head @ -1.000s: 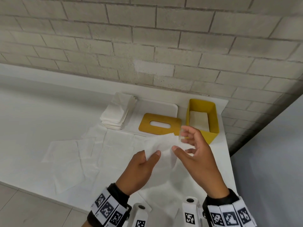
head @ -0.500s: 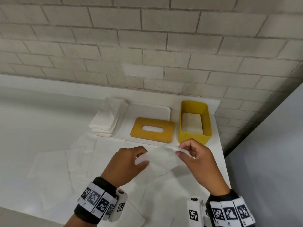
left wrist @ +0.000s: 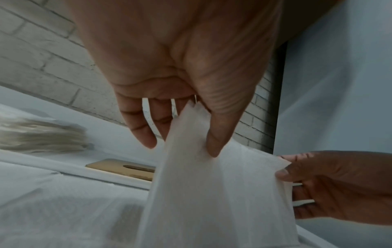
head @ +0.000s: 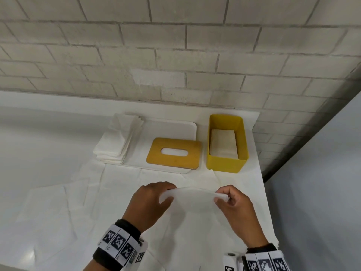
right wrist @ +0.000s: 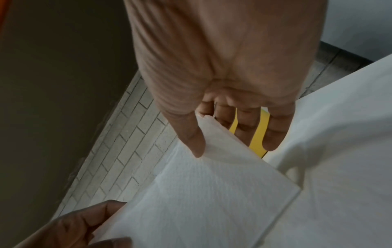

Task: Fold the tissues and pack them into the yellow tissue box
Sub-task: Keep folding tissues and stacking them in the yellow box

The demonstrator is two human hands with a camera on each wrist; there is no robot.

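Tissue [head: 192,200] in progress: held up off the bench [head: 48,145], stretched between both hands, already doubled over by the look of the layered corner. Left hand [head: 150,204] pinches its left end, thumb against fingers; right hand [head: 233,206] pinches the right end the same way, other fingers loosely curled.

Progress, my read: early-to-mid.
- Yellow tissue box [head: 227,165] sits just beyond the right hand, open, a shallow layer of folded tissues [head: 222,143] inside, walls mostly bare above them.
- Lid [head: 174,151] off, lying flat beyond the hands, between the box and the stack [head: 117,141] beyond the left hand.
- Several flat sheets [head: 52,202] spread out to the left of the left hand, unfolded.
- Left to do: finish this fold, drop it in, work through the rest; lid presumably last.

View differences:
- Head view gives the layout: box contents, lid, stack.
- Left wrist view shows the thumb [left wrist: 214,134] pressing on the sheet and the doubled edge at the right hand's pinch.
- Right wrist view shows the corner layers in the pinch and only a sliver of yellow behind the fingers [right wrist: 273,134]; box contents hidden there.
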